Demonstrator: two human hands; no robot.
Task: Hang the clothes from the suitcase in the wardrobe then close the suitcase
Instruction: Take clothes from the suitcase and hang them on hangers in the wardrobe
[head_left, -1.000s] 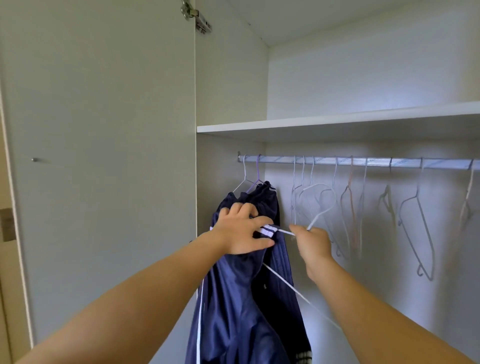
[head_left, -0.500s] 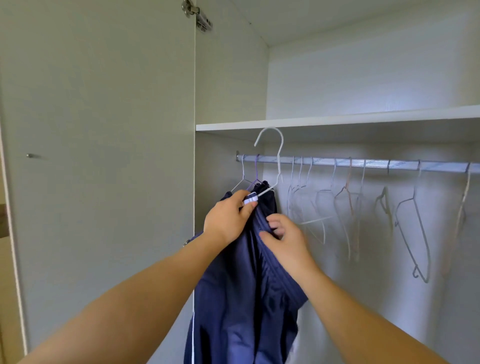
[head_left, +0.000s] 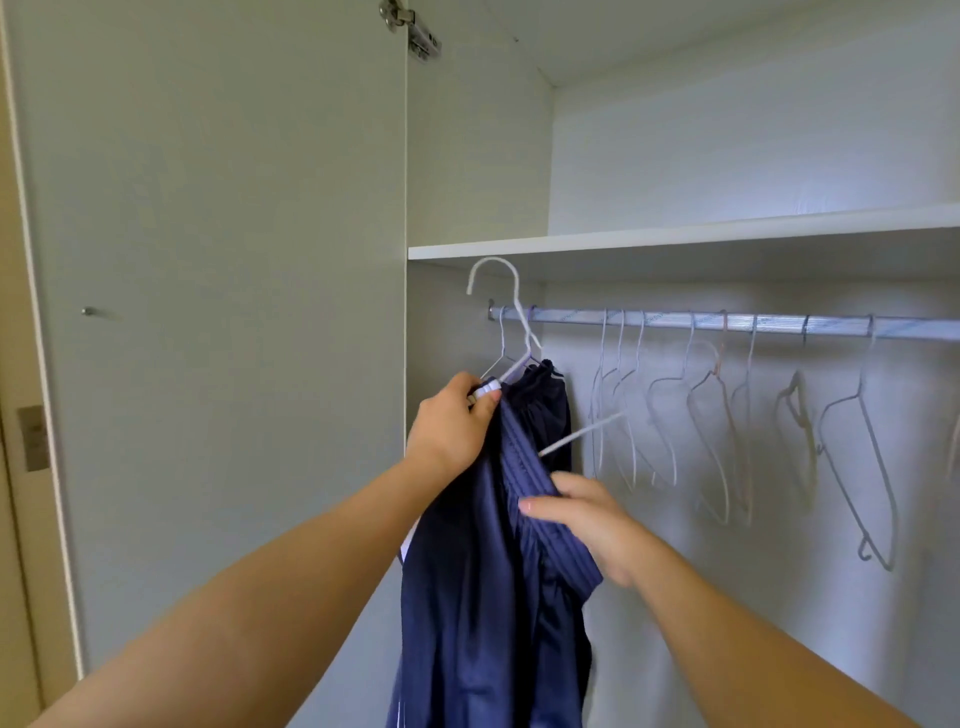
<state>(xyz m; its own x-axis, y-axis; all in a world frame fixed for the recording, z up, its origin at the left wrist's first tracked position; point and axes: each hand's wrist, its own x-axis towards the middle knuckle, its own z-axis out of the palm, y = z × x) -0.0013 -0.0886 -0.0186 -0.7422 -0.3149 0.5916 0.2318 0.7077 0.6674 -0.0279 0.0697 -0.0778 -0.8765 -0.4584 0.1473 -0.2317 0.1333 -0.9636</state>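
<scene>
Glossy navy blue synthetic garment (head_left: 478, 597) with ribbed elastic waistband and thin white side stripe hangs in front of wardrobe's left end, long axis vertical, waistband up. Left hand (head_left: 452, 426) pinches thin white wire hanger (head_left: 518, 301) at shoulder. Hook points up, above round metal rail (head_left: 727, 322), not on it. Right hand (head_left: 587, 519) grips waistband, fingers curled. Hanger's bar pokes out rightward. Pale empty wire hangers (head_left: 714, 410) crowd rail to right. White shelf (head_left: 675, 236) just above; open matte door (head_left: 208, 312) at left.
</scene>
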